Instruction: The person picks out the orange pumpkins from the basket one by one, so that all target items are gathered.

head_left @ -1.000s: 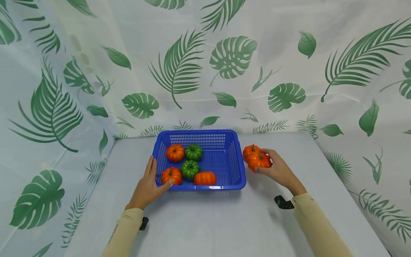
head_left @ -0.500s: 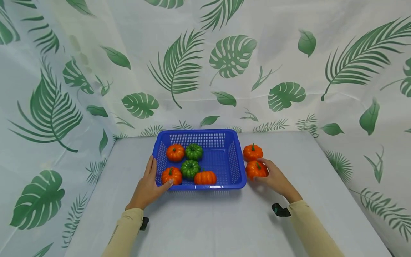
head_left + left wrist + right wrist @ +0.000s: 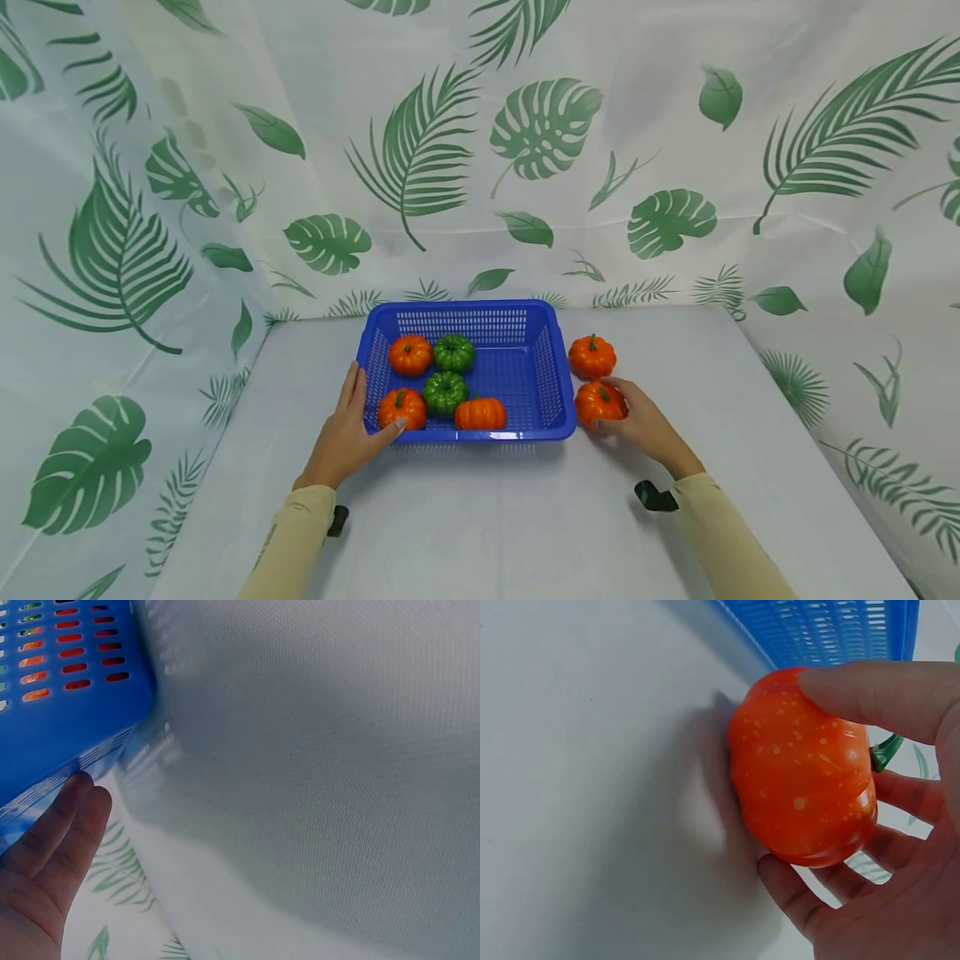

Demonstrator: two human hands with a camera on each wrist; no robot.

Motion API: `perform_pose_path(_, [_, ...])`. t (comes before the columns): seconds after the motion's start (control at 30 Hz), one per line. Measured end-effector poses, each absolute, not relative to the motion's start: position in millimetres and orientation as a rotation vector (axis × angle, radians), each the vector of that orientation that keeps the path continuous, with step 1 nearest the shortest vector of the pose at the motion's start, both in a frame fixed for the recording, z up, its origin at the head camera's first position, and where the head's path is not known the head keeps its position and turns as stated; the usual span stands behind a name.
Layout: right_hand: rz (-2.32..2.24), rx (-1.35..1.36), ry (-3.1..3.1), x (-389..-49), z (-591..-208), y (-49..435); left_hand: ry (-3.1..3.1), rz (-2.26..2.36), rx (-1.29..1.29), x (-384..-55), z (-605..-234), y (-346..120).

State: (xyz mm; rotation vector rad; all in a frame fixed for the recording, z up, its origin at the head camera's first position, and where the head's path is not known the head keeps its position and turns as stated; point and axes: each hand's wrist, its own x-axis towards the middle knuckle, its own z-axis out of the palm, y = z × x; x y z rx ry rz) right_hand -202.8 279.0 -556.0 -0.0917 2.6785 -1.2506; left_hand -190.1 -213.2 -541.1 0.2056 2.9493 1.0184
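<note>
In the head view, my right hand (image 3: 637, 425) holds an orange toy pumpkin (image 3: 597, 403) low beside the right wall of a blue plastic basket (image 3: 536, 435). The right wrist view has my thumb on one side of this speckled pumpkin (image 3: 802, 780) and fingers around the other, its green stem showing. Just behind it, a second orange pumpkin (image 3: 592, 358) sits outside the basket. My left hand (image 3: 347, 442) rests at the basket's front left corner, thumb over the front rim. Straight fingers (image 3: 82, 817) touch the basket's outer wall in the left wrist view.
Inside the basket are two green pumpkins (image 3: 453, 353) and several orange ones (image 3: 410, 356), grouped toward its left and front. The basket stands on a white-covered table (image 3: 480, 525). A leaf-printed curtain (image 3: 450, 167) rises behind the table and along its sides.
My right hand has brought its orange pumpkin toward me and lower, away from the other loose pumpkin, so the two no longer overlap in view. The left hand and basket stay put.
</note>
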Motion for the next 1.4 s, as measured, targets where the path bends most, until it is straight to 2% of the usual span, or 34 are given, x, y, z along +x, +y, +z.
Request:
perform_pose_path(0.6, [-1.387,-0.177,2.672,-196.1,-566.8,282.8,2.941,1.033,0.195,-190.1,-538.3,-211.2])
perform_pose_path(1.03, [-1.444,0.029,2.599,-190.1,-557.5,286.4,2.932,1.013,0.195,-191.1,-538.3,-212.7])
perform_pose_path(1.4, [-1.440,0.055,2.595,-189.7,-556.4,290.3,2.926,1.027,0.191,-190.6,-538.3,-213.1])
